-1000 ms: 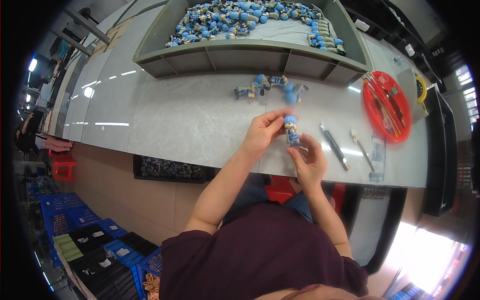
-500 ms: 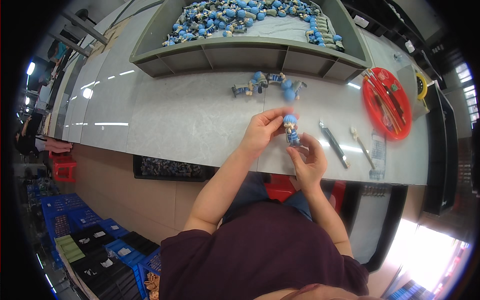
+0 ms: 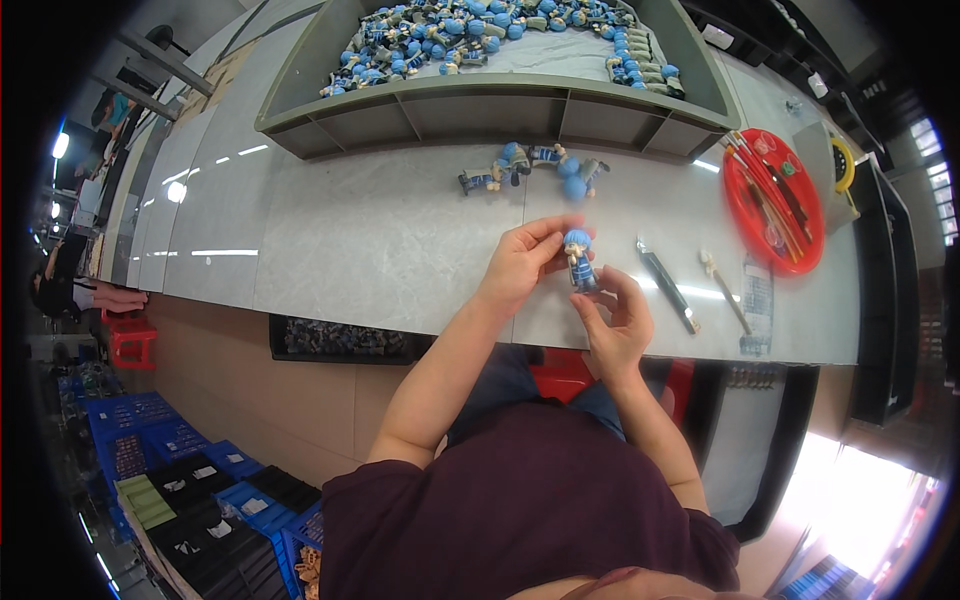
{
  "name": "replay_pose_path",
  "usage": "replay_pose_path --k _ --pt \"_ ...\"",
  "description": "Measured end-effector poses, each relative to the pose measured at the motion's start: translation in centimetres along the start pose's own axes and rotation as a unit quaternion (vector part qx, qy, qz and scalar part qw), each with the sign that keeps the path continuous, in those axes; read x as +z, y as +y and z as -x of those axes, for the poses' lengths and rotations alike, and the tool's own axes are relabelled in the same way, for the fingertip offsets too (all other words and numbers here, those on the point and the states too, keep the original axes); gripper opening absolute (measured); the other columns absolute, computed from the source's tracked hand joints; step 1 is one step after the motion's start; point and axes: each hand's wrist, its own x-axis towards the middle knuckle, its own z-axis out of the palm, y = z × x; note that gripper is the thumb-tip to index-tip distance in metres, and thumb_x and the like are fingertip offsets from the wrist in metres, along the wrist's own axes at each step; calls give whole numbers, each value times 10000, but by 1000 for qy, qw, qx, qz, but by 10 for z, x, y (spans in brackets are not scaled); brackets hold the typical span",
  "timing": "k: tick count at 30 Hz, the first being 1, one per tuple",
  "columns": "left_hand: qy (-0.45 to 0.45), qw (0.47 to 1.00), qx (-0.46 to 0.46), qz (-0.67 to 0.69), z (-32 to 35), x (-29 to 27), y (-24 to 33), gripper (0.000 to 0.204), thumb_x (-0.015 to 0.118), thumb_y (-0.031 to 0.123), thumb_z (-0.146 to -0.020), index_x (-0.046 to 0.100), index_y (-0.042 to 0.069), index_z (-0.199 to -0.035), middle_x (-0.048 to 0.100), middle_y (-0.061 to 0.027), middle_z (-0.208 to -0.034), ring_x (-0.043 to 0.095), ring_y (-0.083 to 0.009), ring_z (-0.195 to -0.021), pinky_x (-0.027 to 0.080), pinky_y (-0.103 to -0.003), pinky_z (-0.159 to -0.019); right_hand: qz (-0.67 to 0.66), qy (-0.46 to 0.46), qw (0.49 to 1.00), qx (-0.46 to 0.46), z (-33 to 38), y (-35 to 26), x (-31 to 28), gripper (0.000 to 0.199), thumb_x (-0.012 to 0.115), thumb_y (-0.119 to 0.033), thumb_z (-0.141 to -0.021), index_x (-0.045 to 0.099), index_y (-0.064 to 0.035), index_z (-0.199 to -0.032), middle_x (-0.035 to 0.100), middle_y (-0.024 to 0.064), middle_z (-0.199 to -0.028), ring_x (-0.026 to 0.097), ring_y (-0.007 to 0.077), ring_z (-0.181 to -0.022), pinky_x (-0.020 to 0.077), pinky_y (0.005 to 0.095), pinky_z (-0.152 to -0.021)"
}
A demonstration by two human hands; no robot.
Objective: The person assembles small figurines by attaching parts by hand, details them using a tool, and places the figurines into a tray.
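A small blue-haired figurine [image 3: 581,262] in a blue outfit stands upright between my two hands, above the near part of the table. My left hand [image 3: 524,262] pinches it by the head from the left. Fingers of my right hand [image 3: 621,318] close on its base from the lower right. Several similar figurines [image 3: 515,160] lie in a loose group on the table just beyond my hands. To the right of my right hand lie a slim grey craft knife [image 3: 667,284] and a brush-like stick with a pale tip [image 3: 727,293].
A large grey crate [image 3: 420,115] full of blue-haired figurines stands at the table's far side. On the right, a red oval tray [image 3: 735,215] holds several brushes. A yellow tape roll [image 3: 843,165] is beyond it. Below the table edge sits a black bin [image 3: 345,340].
The figurine has turned slightly in my fingers. Both hands keep nearly the same place and grip.
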Motion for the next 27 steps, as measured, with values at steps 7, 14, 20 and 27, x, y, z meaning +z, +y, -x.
replay_pose_path --k 7,14,20,27 --pt "-13 1000 -21 0 0 2 1 310 353 125 -948 477 12 -1208 559 -157 -1139 588 -232 -991 482 -351 -853 21 7 1000 -19 1 0 -1 448 726 49 -672 513 31 -1066 550 104 -998 576 136 -778 515 264 -703" --pt "-26 999 -25 11 0 2 1 315 348 127 -949 464 -4 -1211 547 -171 -1153 576 -256 -1020 481 -360 -860 32 7 999 -32 0 0 -2 457 737 41 -660 519 18 -1060 562 97 -985 576 136 -771 506 257 -686" --pt "-24 999 -25 9 0 3 1 315 346 115 -947 462 -3 -1216 546 -170 -1156 572 -256 -1027 480 -355 -864 31 6 999 -34 0 -1 -2 454 731 46 -665 517 17 -1065 556 102 -990 577 139 -772 508 259 -690" --pt "-29 999 -16 17 1 5 3 309 354 93 -941 474 7 -1213 544 -161 -1167 581 -234 -1010 481 -333 -861 -11 16 1000 -11 0 1 -2 444 713 33 -702 499 31 -1091 551 107 -999 588 149 -836 515 256 -712"
